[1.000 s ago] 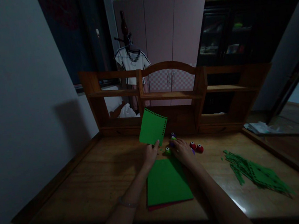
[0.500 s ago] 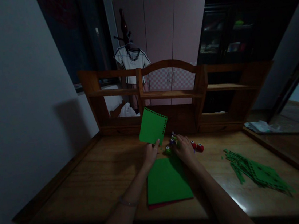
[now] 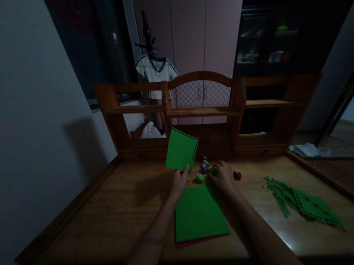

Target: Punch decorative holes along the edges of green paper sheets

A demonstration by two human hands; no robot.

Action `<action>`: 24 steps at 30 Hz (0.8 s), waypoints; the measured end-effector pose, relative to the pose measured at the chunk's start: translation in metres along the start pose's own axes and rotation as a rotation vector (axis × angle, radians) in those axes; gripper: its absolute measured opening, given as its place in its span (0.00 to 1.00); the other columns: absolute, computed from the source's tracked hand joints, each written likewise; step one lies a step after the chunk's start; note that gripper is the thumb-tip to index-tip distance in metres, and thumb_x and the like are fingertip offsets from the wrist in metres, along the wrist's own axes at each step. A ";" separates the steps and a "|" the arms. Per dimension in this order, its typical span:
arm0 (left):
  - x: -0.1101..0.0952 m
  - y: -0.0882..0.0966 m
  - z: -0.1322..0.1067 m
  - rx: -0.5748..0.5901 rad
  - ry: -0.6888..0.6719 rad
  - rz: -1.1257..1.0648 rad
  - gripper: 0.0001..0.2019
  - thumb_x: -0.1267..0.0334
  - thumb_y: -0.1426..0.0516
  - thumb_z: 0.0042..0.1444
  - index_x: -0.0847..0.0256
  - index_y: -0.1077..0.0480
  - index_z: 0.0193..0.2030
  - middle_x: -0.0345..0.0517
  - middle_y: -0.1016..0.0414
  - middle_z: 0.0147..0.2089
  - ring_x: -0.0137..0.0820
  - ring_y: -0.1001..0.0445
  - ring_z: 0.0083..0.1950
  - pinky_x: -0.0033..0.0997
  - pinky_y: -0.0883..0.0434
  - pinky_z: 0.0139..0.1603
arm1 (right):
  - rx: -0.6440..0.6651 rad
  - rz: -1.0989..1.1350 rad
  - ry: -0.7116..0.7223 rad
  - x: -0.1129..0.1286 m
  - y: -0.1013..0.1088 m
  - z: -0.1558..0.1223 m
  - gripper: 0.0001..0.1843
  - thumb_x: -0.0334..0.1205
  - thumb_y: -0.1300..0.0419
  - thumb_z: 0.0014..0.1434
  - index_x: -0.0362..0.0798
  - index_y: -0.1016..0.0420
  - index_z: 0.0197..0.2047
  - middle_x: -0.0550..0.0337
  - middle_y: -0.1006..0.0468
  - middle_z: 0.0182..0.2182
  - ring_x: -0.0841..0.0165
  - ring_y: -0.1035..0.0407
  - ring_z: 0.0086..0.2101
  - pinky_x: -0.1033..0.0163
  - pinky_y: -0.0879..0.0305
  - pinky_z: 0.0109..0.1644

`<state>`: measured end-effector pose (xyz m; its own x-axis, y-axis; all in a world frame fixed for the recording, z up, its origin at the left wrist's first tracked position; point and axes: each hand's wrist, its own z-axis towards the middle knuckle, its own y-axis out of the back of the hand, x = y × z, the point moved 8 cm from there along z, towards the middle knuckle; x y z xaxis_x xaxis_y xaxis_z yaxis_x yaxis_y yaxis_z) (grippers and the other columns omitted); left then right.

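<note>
My left hand (image 3: 179,180) pinches the lower edge of a green paper sheet (image 3: 181,150), held up above the table. Two edges of that sheet carry rows of punched holes. My right hand (image 3: 223,175) is low among several small craft punches, its fingers curled down; what lies under them is hidden. Just left of its fingers is a dark green punch (image 3: 212,170). Nearby stand a purple punch (image 3: 204,169) and a light green punch (image 3: 199,178). On the right is a red punch (image 3: 237,174). A stack of green paper (image 3: 200,214) lies between my forearms.
Cut green paper strips (image 3: 304,205) lie heaped on the right of the wooden table (image 3: 109,215). A wooden shelf unit (image 3: 203,110) rises along the back edge. The wall (image 3: 32,125) borders the left. Tiny green scraps are scattered near the punches.
My right hand has shifted slightly right, uncovering the purple and green punches and covering a red one. My left hand and its sheet have barely moved.
</note>
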<state>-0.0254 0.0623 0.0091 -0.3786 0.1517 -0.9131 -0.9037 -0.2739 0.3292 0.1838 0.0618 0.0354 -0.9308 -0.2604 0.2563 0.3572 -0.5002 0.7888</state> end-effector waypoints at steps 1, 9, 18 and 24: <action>0.000 0.000 0.000 0.004 0.008 0.003 0.25 0.41 0.52 0.49 0.63 0.37 0.18 0.41 0.37 0.15 0.28 0.36 0.18 0.25 0.43 0.21 | 0.001 -0.002 -0.003 0.000 -0.001 0.000 0.17 0.46 0.42 0.49 0.47 0.30 0.41 0.51 0.33 0.44 0.59 0.42 0.45 0.56 0.51 0.51; -0.003 0.002 -0.002 0.000 0.010 0.057 0.26 0.41 0.53 0.49 0.63 0.39 0.15 0.41 0.38 0.14 0.28 0.36 0.18 0.25 0.45 0.22 | -0.007 -0.008 -0.030 -0.008 -0.004 0.000 0.13 0.45 0.43 0.50 0.46 0.28 0.36 0.50 0.32 0.43 0.60 0.41 0.44 0.59 0.50 0.49; -0.001 0.001 0.001 0.006 0.000 0.058 0.26 0.42 0.52 0.50 0.62 0.37 0.15 0.42 0.37 0.14 0.28 0.35 0.19 0.25 0.43 0.23 | -0.015 -0.016 -0.022 -0.008 -0.004 -0.001 0.11 0.44 0.44 0.52 0.46 0.29 0.35 0.51 0.31 0.40 0.61 0.40 0.42 0.60 0.50 0.47; 0.000 0.002 0.002 -0.015 -0.015 0.051 0.25 0.41 0.52 0.49 0.63 0.37 0.16 0.42 0.36 0.15 0.28 0.35 0.19 0.25 0.44 0.23 | -0.009 -0.017 -0.017 -0.007 -0.003 -0.001 0.10 0.44 0.44 0.52 0.46 0.29 0.34 0.52 0.31 0.39 0.61 0.40 0.42 0.60 0.51 0.48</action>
<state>-0.0273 0.0634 0.0097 -0.4273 0.1508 -0.8915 -0.8799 -0.2960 0.3717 0.1892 0.0639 0.0307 -0.9378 -0.2381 0.2526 0.3422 -0.5117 0.7881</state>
